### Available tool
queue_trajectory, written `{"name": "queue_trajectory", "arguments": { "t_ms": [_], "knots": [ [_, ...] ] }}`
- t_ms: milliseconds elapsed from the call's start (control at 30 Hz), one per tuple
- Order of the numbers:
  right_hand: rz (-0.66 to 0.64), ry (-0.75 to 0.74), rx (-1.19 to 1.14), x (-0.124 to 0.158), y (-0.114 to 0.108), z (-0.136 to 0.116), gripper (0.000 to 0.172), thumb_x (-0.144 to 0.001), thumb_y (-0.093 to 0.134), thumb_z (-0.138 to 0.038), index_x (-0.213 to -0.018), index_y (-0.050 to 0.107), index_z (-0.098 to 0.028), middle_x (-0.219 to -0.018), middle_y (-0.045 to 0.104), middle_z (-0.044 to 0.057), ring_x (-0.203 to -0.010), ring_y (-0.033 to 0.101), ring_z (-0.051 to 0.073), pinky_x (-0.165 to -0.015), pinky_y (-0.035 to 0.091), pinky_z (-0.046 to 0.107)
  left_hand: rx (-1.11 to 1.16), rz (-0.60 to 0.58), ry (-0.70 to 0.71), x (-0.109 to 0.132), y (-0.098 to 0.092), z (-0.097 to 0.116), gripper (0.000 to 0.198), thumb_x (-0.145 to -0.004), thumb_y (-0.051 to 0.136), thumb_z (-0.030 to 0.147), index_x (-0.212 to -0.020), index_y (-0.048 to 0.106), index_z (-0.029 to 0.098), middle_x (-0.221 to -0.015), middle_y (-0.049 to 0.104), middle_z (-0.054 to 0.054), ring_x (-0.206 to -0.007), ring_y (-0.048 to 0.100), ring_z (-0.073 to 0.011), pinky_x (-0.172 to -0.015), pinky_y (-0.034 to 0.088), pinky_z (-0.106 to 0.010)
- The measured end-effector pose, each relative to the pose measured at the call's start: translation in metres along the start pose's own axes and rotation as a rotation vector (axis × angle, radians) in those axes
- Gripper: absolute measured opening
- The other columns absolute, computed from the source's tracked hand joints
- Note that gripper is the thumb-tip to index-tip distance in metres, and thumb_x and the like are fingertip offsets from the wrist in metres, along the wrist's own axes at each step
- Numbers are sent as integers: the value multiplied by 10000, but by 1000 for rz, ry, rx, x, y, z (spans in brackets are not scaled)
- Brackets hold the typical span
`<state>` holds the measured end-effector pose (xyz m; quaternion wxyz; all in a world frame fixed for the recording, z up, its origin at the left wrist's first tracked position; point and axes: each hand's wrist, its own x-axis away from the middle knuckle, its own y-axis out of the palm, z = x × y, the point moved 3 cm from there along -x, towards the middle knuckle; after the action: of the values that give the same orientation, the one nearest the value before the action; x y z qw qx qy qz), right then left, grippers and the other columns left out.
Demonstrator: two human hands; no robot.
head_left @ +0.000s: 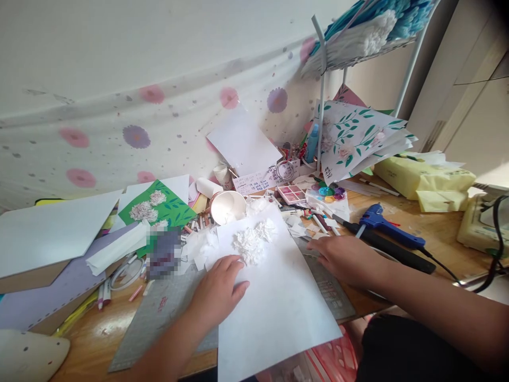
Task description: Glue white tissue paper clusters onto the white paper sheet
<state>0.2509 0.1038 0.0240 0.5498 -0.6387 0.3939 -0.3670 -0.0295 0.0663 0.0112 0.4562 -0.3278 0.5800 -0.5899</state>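
Head view: white paper flowers (251, 244) just beyond person's left hand (218, 291), on white sheet (274, 313); likely light, soft, easily crushed; best taken low at base, or shifted by sheet's edge. Left hand loosely spread, thumb apart, clenching nothing, resting on sheet. Right hand (344, 260) by sheet's right edge, fingers curled; cannot tell whether it grasps anything

Beside my left grip (220, 286) I see rough, matt paper flowers (250, 244) on a smooth paper sheet (274, 313); beyond my right grip (342, 259), a smooth plastic glue gun (392, 227); below, glossy wooden tabletop (93, 334).
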Motion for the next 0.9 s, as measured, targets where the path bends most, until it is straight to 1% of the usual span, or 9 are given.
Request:
{"name": "queue_trajectory", "arguments": {
  "t_ms": [100, 200, 333, 400, 467, 533, 667, 800, 900],
  "knots": [
    [10, -72, 17, 0, -3, -6, 278, -830, 484, -246, -1062, 631, -199, -999, 652, 120, -925, 612, 262, -774, 433, 337, 9, -20, -63, -15, -14, -15, 179, -846, 467, 285, -926, 605, 204, -1043, 638, -59, -949, 597, -212, -821, 483, -344],
    [22, -134, -54, -1, -6, -18, 278, -843, 465, -257, -1048, 636, -183, -992, 639, 116, -945, 598, 254, -808, 436, 342, -64, -4, -121, -39, -23, -29, 212, -860, 408, 228, -929, 606, 197, -1006, 640, -56, -921, 598, -208, -792, 470, -333],
    [-66, -205, -136, 3, -4, -39, 283, -828, 494, -311, -1044, 637, -197, -984, 634, 109, -915, 602, 248, -807, 462, 371, -98, 7, -118, -71, -22, -41, 233, -832, 419, 159, -937, 626, 182, -1013, 638, -83, -986, 577, -240, -811, 451, -346],
    [-100, -257, -113, 12, -4, -49, 358, -780, 569, -406, -1066, 633, -200, -1074, 621, 133, -991, 581, 292, -844, 461, 427, -110, 24, -112, -81, -18, -45, 277, -810, 417, 107, -991, 620, 161, -1056, 627, -108, -1015, 565, -251, -832, 441, -359],
    [-123, -335, -96, 23, -4, -56, 581, -693, 648, -512, -1187, 583, -214, -1262, 545, 160, -1136, 512, 355, -923, 426, 493, -115, 42, -104, -84, -13, -49, 318, -797, 415, 73, -1038, 609, 146, -1084, 620, -120, -1030, 558, -253, -856, 431, -366],
    [-117, -439, -91, 35, -6, -61, 727, -669, 679, -491, -1318, 476, -232, -1396, 428, 159, -1246, 424, 373, -982, 397, 511, -110, 53, -90, -82, -9, -52, 332, -797, 418, 66, -1059, 606, 147, -1084, 626, -114, -1031, 555, -250, -873, 426, -365],
    [-48, -557, -81, 47, -10, -67, 666, -739, 610, -318, -1371, 400, -290, -1392, 433, 116, -1242, 447, 347, -926, 475, 506, -81, 65, -64, -76, -3, -58, 325, -793, 448, 77, -1062, 613, 158, -1059, 635, -102, -1027, 548, -257, -892, 417, -374],
    [-139, -510, 0, 44, -10, -70, 704, -686, 656, -279, -1356, 442, -243, -1383, 421, 163, -1214, 465, 377, -897, 501, 509, -38, 126, -98, -75, -6, -63, 309, -790, 467, 104, -1059, 604, 173, -1057, 605, -105, -1032, 534, -264, -905, 410, -387],
    [-178, -477, 12, 44, -12, -68, 686, -692, 638, -240, -1350, 449, -287, -1379, 432, 140, -1158, 528, 351, -852, 537, 468, 18, 193, -150, -76, -12, -66, 321, -791, 466, 130, -1088, 571, 191, -1042, 588, -86, -993, 557, -238, -883, 431, -362]
  ]
}}
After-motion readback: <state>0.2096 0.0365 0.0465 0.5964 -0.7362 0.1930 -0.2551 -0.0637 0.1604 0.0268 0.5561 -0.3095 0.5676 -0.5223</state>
